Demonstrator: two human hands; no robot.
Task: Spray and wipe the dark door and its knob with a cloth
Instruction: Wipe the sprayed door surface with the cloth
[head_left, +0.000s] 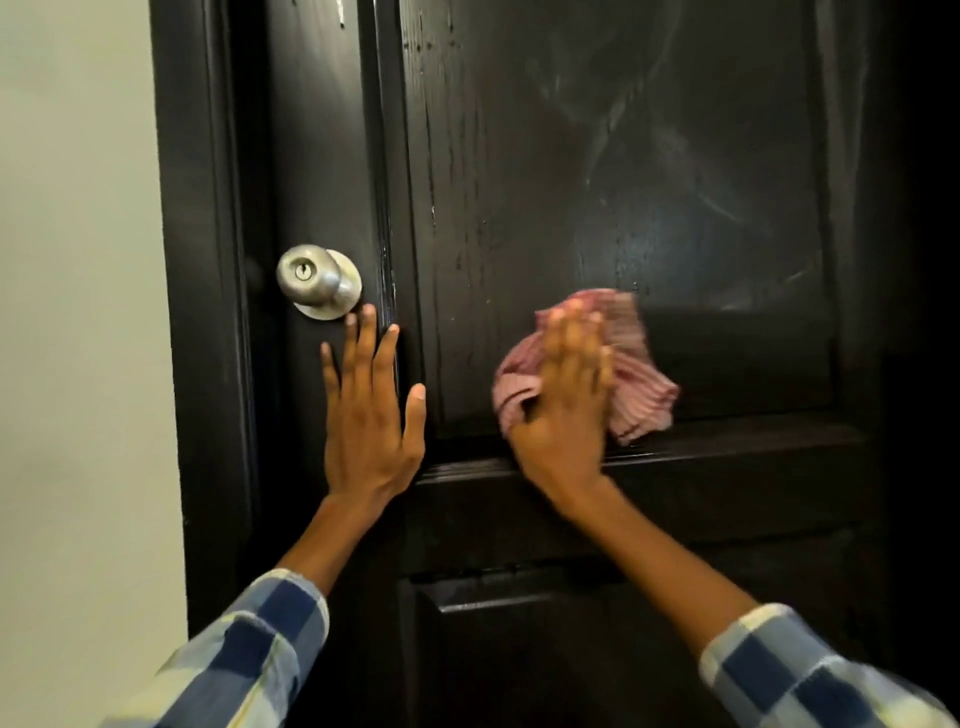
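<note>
Sleeves (249, 660) of blue-and-white check, two in number, enter from the bottom edge, one per forearm. Both forearms angle upward toward the door (597, 182).

Left hand (366, 415): flat and wide open, fingers straight and spread, palm toward the door stile just below the knob (317, 280). It holds nothing. The middle fingertip lies just beside the lower rim of the knob's round plate; actual contact with that plate cannot be confirmed.

Right hand (566, 395): flat, fingers straight and close together, pointing up, pressing one cloth (639, 379) against the door. The hand is motion-blurred.

Cloth: one, pink with darker stripes, bunched, long axis running from lower left to upper right. It sits at the lower edge of the upper recessed panel, just above the horizontal rail.

Door: one, dark, upright, with streaks and droplets on the upper panel. Knob: one, brushed metal, keyhole facing outward, near the left edge.

Wall (78, 312): pale, left of the frame.
</note>
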